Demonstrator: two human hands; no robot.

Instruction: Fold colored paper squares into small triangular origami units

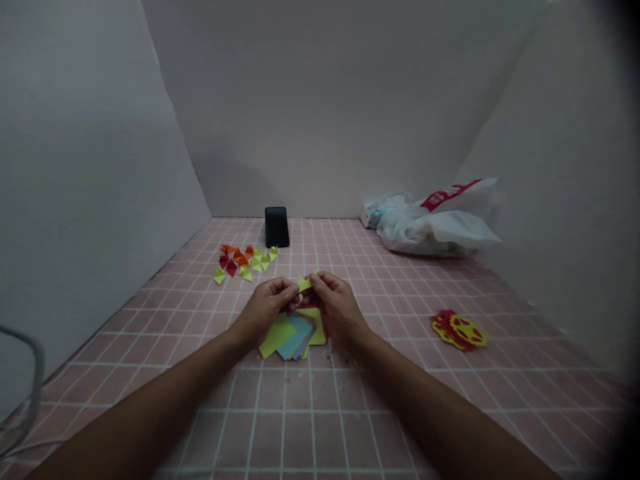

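Note:
Between my two hands is a small piece of folded yellow paper [305,285]. My left hand [273,301] pinches its left side with thumb and fingers. The right side is pinched by my right hand [336,301]. Right below my hands lies a fanned stack of coloured paper sheets [295,335] in yellow-green, light blue, purple and red. Several small folded paper pieces [241,259] in yellow, orange and red sit in a loose group, farther off to the left.
A black phone [277,227] leans near the back wall. At the back right lies a white plastic bag [437,230] beside a small box [369,216]. Red and yellow cut-out shapes [460,331] lie on the right. A grey cable [35,380] curves in at the left edge.

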